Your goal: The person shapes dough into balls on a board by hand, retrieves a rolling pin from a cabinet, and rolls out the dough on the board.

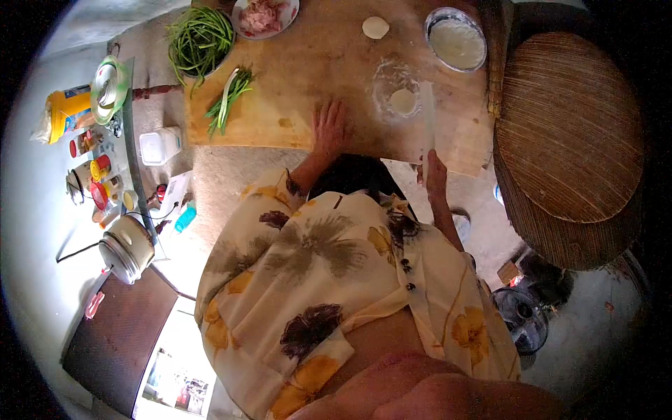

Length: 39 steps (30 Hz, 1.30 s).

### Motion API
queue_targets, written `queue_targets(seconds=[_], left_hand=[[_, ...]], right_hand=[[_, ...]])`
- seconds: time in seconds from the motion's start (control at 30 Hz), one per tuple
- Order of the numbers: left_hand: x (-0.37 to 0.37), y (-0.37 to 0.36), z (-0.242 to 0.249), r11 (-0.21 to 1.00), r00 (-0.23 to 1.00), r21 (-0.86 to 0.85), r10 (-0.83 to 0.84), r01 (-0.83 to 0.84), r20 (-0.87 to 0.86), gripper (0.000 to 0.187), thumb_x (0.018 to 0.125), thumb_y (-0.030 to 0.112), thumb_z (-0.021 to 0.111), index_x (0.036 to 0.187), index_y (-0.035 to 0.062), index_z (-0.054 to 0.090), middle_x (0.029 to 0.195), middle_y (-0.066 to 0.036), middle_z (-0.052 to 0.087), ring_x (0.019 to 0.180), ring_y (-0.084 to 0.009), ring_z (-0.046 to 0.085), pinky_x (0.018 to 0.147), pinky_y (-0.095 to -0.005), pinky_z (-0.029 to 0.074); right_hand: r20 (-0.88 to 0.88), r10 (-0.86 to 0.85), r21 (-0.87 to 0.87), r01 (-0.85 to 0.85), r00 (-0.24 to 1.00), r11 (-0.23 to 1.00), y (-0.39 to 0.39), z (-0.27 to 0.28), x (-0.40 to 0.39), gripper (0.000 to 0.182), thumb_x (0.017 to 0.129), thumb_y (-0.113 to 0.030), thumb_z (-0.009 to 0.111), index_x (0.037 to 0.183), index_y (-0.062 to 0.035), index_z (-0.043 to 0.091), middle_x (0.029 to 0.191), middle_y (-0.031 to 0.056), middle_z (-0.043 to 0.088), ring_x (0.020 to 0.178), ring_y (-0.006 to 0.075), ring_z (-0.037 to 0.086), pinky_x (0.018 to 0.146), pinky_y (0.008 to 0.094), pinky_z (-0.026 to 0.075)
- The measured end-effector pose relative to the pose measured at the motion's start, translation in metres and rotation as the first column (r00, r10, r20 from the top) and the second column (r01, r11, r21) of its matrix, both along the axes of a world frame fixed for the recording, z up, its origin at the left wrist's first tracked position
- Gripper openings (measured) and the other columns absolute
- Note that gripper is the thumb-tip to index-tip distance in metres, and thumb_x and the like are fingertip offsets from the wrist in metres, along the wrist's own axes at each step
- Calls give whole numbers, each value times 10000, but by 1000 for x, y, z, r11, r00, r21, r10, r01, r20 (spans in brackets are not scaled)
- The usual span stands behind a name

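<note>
My left hand (329, 126) lies flat near the front edge of the wooden board (294, 77), fingers stretched out and holding nothing. In my right hand (435, 175), at the board's front right, is one end of a long pale rolling pin (428, 115), pointing away from me. Just left of the pin, a small round piece of dough (402, 102) sits in a patch of scattered flour (383, 82). Farther back lies a flat dough round (376, 28). A metal bowl (456, 40) with white flour in it stands at the back right.
Cut green stalks (229, 101) lie on the board's left, near a bowl of long greens (199, 42) and a plate of raw meat (262, 17). Right of the board stands a large round brown lid or tabletop (570, 126). A white container (159, 145) is at left.
</note>
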<state>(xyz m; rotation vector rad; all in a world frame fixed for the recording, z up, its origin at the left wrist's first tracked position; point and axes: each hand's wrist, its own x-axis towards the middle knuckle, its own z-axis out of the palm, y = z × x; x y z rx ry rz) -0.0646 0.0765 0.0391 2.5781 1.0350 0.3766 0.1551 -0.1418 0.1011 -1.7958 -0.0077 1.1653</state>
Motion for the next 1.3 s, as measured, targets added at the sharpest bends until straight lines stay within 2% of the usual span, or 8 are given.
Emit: queue_targets(seconds=[0.4,0.9,1.0,1.07,1.1,1.13,1.2,1.3], left_hand=[[18,12,-4,999,998,10,-46,45,40,601,851,333,609,1357,50,448,1451,-140,390,1348,-388,317,1132,-612,137],[7,5,5,981,998,184,-67,63,15,488,806,271,668,1255,109,561,1377,-95,481,1283,-322,404,1072,-602,242],[-19,-3,-6,990,960,-63,-103,124,260,385,872,182,607,1241,82,562,1304,-106,543,1200,-312,497,1048,-522,339],[-30,-17,-12,614,707,-788,580,-53,405,298,924,80,499,1213,39,563,1215,-127,585,1064,-285,585,980,-412,440],[-34,-22,-3,385,556,-923,762,26,333,294,942,9,386,1191,-33,537,1139,-159,586,964,-248,612,897,-340,494],[-36,-22,-1,384,549,-923,768,17,330,294,942,9,386,1191,-33,537,1139,-159,586,964,-248,612,897,-340,494],[-42,-18,3,-31,170,-866,983,500,63,312,886,-68,366,1162,-84,510,1056,-171,583,949,-243,598,885,-338,493],[-46,-21,20,-72,173,-711,983,700,70,285,874,-73,388,1137,-106,492,991,-160,569,947,-239,584,873,-327,491]], right_hand=[[-18,-46,-52,45,999,998,-18,4,11,464,948,-471,520,863,-20,588,569,58,529,390,149,485,369,293,400],[0,99,2,-99,995,995,-28,7,27,476,964,-482,487,887,-23,585,591,49,532,405,135,482,380,274,404],[18,59,-34,-59,998,998,-27,6,30,497,956,-501,492,897,-19,597,577,49,532,407,133,490,378,274,407],[30,40,-63,-38,999,997,-31,5,31,511,948,-517,497,897,-20,606,552,47,525,412,132,502,378,277,408],[25,46,-68,-44,999,997,-35,4,31,511,948,-517,497,897,-20,606,552,47,525,412,132,502,378,277,408],[13,37,-70,-36,999,997,-36,1,32,517,945,-525,497,893,-23,606,540,46,519,415,133,507,378,278,407],[-5,44,-67,-44,999,997,-37,-3,35,523,942,-534,497,888,-26,606,529,45,512,418,133,512,378,278,405],[46,124,-76,-120,991,990,-32,2,34,526,940,-540,496,880,-29,602,533,49,516,416,141,511,382,288,404]])
